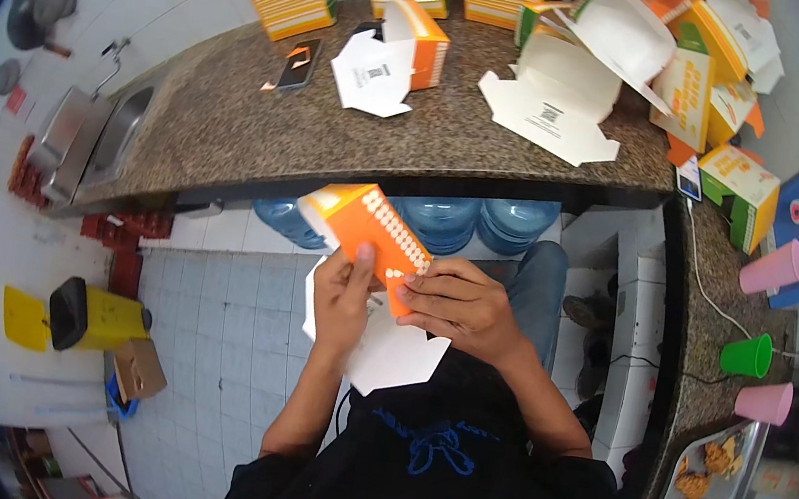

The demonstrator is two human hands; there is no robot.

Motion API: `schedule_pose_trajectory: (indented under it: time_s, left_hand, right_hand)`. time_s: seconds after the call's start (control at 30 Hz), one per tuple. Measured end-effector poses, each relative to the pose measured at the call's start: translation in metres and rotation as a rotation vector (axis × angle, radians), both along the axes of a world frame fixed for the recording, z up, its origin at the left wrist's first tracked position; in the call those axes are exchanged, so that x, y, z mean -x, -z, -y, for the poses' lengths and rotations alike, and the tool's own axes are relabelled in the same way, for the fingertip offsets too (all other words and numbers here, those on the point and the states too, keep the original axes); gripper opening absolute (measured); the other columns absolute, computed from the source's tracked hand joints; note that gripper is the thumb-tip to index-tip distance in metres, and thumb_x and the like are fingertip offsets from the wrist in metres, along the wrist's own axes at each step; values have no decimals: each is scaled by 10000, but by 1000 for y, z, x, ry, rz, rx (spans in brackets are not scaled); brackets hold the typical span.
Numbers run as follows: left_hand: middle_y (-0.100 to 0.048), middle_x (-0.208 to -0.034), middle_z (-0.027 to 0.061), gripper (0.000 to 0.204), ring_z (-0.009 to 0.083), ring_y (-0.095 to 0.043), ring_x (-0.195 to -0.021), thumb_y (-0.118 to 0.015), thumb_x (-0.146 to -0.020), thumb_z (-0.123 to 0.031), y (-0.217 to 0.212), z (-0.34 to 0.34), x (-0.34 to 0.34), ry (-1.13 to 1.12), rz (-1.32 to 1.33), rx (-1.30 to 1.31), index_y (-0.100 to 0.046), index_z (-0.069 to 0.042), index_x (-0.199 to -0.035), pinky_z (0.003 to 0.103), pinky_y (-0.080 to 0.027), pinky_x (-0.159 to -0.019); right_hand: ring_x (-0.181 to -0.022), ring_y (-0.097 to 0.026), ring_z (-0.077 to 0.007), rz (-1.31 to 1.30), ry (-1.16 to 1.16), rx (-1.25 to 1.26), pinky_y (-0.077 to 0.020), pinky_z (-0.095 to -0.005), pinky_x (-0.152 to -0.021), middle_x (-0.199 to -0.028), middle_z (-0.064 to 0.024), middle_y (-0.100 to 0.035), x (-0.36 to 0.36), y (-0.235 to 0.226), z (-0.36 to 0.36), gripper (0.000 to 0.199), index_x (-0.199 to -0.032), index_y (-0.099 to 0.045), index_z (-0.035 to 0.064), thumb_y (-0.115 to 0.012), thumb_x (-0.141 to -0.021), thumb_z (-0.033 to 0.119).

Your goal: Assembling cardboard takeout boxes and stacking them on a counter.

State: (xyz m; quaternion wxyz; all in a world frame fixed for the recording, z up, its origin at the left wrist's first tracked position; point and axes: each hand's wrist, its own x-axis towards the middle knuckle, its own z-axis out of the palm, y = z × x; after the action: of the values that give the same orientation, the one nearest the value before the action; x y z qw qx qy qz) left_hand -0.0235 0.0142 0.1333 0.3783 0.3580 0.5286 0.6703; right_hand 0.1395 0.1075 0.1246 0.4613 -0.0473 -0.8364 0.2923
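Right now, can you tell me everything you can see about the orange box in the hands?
The orange box looks like thin folded card. Its orange side has white printing, there's yellow at its far end, and white flaps spread out toward the person's black top. It looks partly open, but its inside is mostly hidden. It's tilted, held up in front of the counter. The left hand grips it on one side, and the right hand touches its near end.
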Motion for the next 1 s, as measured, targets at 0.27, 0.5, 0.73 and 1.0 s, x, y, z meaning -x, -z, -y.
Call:
schedule_pose_trajectory:
  time_s: [0.27, 0.5, 0.73, 1.0]
  left_hand:
    - [-655, -1155, 135, 352, 189, -646, -1052, -450, -1068, -267, 14, -8, -27, 20, 223, -92, -582, 32, -1201, 313, -503, -930]
    - [-650, -1171, 114, 337, 136, -614, -1053, -460, -1065, -219, 9, -12, -45, 100, 419, -166, -592, 44, -1229, 290, -474, -953]
    - [-719, -871, 105, 448, 168, -701, -791, -527, -1024, -352, -52, -9, 4, 382, -204, 21, -652, 70, -1109, 279, -544, -727]
    - [-553, -1354, 186, 1033, 240, -568, -1211, -669, -783, -697, -48, -81, 64, 586, 24, -147, -365, 11, -1471, 385, -481, -989]
  right_hand:
    - [-859, -641, -223, -152, 307, 75, -540, -320, -740, -897, -24, -688, 21, 8, 3, 277, -875, -768, 81, -869, -618, 102]
    - [-926, -653, -281, -145, 394, 61, -518, -348, -805, -1122, -110, -668, 13, -11, -15, 372, -839, -654, 77, -910, -601, 205]
    - [-1048, -675, -248, -57, 12, 492, -521, -353, -920, -1184, -169, -674, -15, -15, -74, 367, -1054, -636, 56, -797, -730, 114]
    - [-1005, -663, -151, -25, -615, 926, -493, -262, -870, -1117, -132, -689, -18, -42, -143, 390, -1170, -561, -12, -698, -848, 161]
